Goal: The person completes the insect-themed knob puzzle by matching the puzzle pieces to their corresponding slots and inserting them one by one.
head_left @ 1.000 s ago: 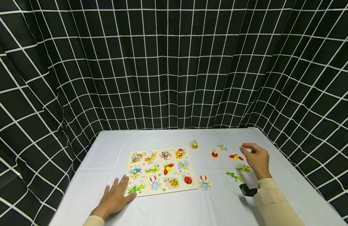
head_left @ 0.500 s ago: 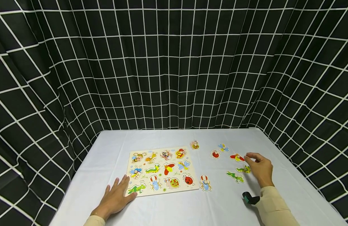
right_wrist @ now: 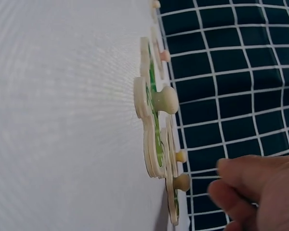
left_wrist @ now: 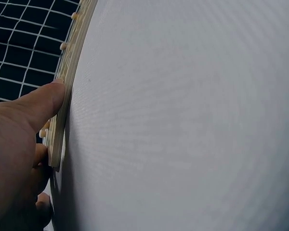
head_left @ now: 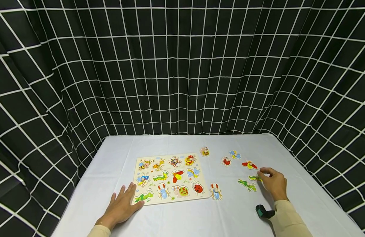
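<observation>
Right hand (head_left: 272, 185): lower right of the head view, thumb and forefinger slightly apart, nothing held.

Caterpillar puzzle piece (head_left: 255, 178): lying on the table just beside the fingertips; its tan knob (right_wrist: 182, 182) at lower centre of the right wrist view, not gripped.

Grasshopper piece (head_left: 247, 185): left of and below the caterpillar.

Red-winged insect piece (head_left: 250, 165): above it.

Left hand (head_left: 120, 205): lower left, fingers spread, thumb on the corner of the insect puzzle board (head_left: 205, 195), lower centre.

Stag beetle piece (head_left: 216, 191): just right of the board.

Step, as judged: reaching for the caterpillar. Next move seemingly calls for closing thumb and forefinger on the knob, lifting clear of the grasshopper, and carrying it left to the caterpillar picture (head_left: 160, 176).
</observation>
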`<state>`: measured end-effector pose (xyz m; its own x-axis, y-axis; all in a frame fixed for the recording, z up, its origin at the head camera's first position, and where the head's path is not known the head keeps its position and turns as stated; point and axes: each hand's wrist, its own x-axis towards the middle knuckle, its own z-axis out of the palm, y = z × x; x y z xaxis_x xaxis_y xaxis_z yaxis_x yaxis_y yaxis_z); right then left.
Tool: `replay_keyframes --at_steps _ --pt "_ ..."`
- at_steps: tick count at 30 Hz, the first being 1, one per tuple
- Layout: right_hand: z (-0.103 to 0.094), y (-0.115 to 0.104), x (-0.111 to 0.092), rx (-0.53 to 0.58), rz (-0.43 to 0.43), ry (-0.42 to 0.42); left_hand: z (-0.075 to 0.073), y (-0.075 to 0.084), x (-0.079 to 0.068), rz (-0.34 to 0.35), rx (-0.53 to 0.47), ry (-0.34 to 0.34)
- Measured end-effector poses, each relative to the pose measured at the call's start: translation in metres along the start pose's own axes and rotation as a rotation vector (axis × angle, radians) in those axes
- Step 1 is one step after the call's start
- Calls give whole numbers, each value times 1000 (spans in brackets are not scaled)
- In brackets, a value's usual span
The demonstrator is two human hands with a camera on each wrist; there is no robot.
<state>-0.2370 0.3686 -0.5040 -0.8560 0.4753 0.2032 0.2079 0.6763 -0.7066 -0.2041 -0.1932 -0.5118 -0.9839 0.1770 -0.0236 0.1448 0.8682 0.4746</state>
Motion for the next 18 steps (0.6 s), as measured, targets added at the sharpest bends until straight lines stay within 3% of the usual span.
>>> replay_keyframes --at_steps 8,18 --pt "5 16 4 -43 9 -98 0 1 1 -5 -3 0" --pt "10 16 2 -55 -15 -94 1 1 1 -16 -3 -4"
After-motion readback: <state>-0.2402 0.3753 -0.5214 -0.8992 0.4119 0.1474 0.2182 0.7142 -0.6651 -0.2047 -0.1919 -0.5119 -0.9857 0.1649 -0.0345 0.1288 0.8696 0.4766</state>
